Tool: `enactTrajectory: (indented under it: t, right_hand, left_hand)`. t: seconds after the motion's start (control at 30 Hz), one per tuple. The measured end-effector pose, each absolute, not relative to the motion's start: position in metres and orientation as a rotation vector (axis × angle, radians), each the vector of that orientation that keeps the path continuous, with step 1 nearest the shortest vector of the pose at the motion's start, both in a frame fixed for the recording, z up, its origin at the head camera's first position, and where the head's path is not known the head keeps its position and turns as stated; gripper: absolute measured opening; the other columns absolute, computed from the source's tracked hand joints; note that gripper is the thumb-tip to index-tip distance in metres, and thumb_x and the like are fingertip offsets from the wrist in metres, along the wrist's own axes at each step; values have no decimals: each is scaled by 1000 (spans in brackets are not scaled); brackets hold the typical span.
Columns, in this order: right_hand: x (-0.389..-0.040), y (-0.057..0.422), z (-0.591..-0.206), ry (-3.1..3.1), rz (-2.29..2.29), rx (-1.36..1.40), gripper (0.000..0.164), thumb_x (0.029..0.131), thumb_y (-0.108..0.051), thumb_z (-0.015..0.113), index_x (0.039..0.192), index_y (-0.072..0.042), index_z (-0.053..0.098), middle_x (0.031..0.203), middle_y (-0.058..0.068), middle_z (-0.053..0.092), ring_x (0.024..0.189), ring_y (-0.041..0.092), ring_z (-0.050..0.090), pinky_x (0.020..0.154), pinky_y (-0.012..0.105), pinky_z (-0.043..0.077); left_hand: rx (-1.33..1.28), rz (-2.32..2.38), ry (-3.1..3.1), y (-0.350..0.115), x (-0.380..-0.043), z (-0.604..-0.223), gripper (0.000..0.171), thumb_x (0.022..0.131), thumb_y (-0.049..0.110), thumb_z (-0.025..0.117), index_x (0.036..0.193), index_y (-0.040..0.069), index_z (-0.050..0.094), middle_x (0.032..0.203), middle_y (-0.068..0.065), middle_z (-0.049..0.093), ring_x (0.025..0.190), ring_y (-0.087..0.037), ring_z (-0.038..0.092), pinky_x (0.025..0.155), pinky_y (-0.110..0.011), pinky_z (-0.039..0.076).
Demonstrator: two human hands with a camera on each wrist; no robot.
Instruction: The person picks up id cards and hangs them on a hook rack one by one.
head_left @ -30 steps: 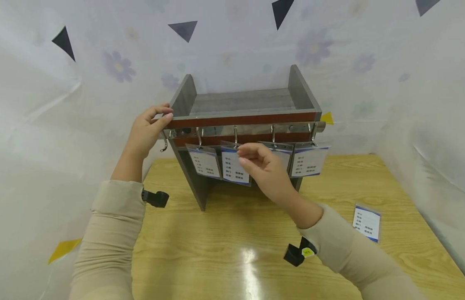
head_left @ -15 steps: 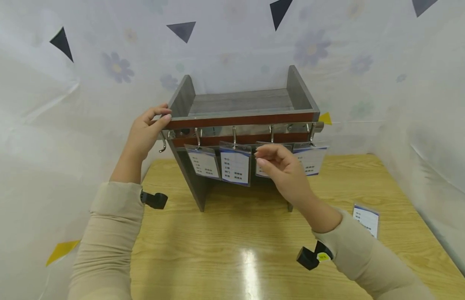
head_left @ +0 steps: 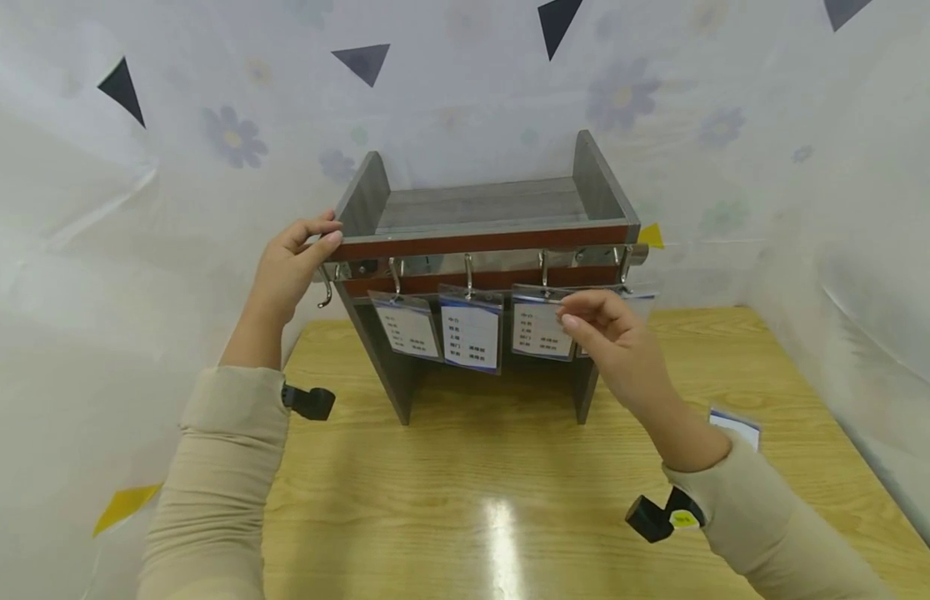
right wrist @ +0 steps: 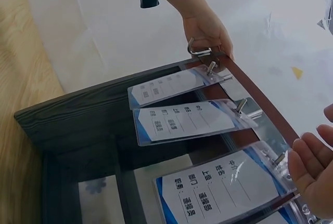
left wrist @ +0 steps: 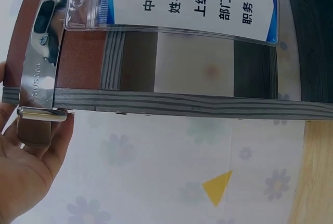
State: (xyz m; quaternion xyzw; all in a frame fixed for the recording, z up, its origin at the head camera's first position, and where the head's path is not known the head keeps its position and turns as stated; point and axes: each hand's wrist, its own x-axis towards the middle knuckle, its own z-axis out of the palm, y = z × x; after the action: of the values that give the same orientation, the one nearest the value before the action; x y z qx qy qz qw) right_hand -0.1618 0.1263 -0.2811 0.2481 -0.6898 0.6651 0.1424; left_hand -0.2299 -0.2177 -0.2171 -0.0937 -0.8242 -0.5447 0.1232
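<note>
A grey wooden shelf [head_left: 480, 204] has a metal hook rail [head_left: 442, 262] along its red-brown front. Several clear badge holders with printed cards hang from it, among them a left badge [head_left: 407, 327], a second badge [head_left: 471, 335] and a third badge [head_left: 538, 329]. Another, at the right end, is mostly behind my right hand. My left hand [head_left: 285, 267] holds the shelf's front left corner, thumb in front. Bent and holding nothing visible, my right hand [head_left: 615, 337] has its fingertips beside the third badge's right edge. In the right wrist view, these fingers [right wrist: 315, 148] lie near its hook.
Under my left hand, the leftmost hook [head_left: 325, 287] carries no badge. A loose badge [head_left: 737, 427] lies on the wooden table [head_left: 450, 483] at the right, partly behind my right sleeve. Patterned white sheeting [head_left: 465, 92] stands behind and at both sides.
My right hand has moved right along the hanging badges, from the second one to the third one's right edge. My left hand stays on the shelf corner.
</note>
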Motion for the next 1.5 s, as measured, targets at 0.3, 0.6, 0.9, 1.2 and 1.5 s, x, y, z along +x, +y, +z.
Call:
enactTrajectory:
  t: [0.3,0.6,0.9,1.2,1.5]
  right_hand:
    - [-159,151,-291,-1913,2000,700,13,86,2,49,97,6,54,89,5,57,82,14,55,70,19,45]
    - [-162,181,-308,-1976,1843,688,16,86,2,49,98,11,54,91,2,57,83,8,54,70,15,44]
    - [-171,214,-332,-2185,1644,572,15,86,-3,51,97,6,56,86,-5,59,80,6,55,70,12,43]
    - [-179,243,-355,-2298,1610,391,16,87,-9,52,100,-2,57,88,-8,58,80,5,53,70,11,42]
    - [-188,270,-380,-2338,1657,240,17,87,-14,52,100,-3,56,83,-11,58,76,3,53,66,10,42]
  left_hand:
    - [-270,-1605,-2378,-219,-228,-218,36,85,30,55,113,7,54,135,3,34,119,-19,34,98,-41,22]
    - [-308,-1623,-2356,-217,-228,-220,38,85,29,55,113,4,52,136,0,33,123,-16,28,100,-40,19]
    - [-324,-1644,-2320,-218,-228,-222,39,85,27,55,114,1,52,135,-2,34,121,-19,31,99,-40,21]
    - [-342,-1648,-2316,-218,-228,-223,36,86,26,55,113,2,52,135,-2,34,123,-17,28,99,-41,20]
    - [-329,-1651,-2325,-219,-229,-224,38,86,27,54,114,2,51,136,-1,33,123,-17,28,99,-40,20]
